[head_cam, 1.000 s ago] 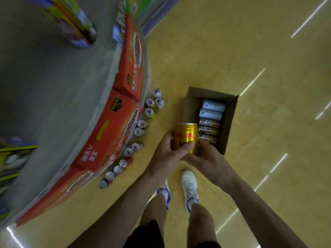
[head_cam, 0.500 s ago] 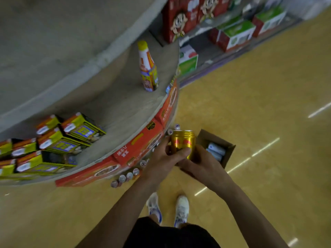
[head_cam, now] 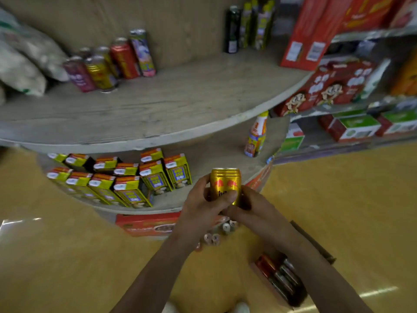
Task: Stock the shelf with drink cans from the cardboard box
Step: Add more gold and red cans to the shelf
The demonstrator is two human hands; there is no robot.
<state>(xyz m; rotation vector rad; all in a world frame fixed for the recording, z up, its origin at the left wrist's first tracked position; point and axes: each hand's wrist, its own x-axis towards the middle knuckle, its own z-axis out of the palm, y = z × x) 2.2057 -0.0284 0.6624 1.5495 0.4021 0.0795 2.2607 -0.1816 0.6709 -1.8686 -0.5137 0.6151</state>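
A gold drink can (head_cam: 225,184) with red marks stands upright between both hands, in front of the lower round shelf (head_cam: 216,152). My left hand (head_cam: 203,206) grips it from the left, thumb across its front. My right hand (head_cam: 252,206) holds it from the right and below. The cardboard box (head_cam: 316,247) lies on the floor under my right forearm, with several cans (head_cam: 279,276) lying inside. The upper round shelf (head_cam: 158,109) carries a group of tall cans (head_cam: 108,64) at its back left.
Yellow drink cartons (head_cam: 126,177) crowd the lower shelf's left part; a bottle (head_cam: 256,136) stands at its right. Red boxes (head_cam: 146,224) and small cans (head_cam: 216,233) line the shelf base. Dark bottles (head_cam: 246,26) and red cartons (head_cam: 316,30) stand upper right.
Both hands have lifted the gold can from the box up to lower-shelf height. My view has tilted up, so the upper shelf and its cans have come into sight.
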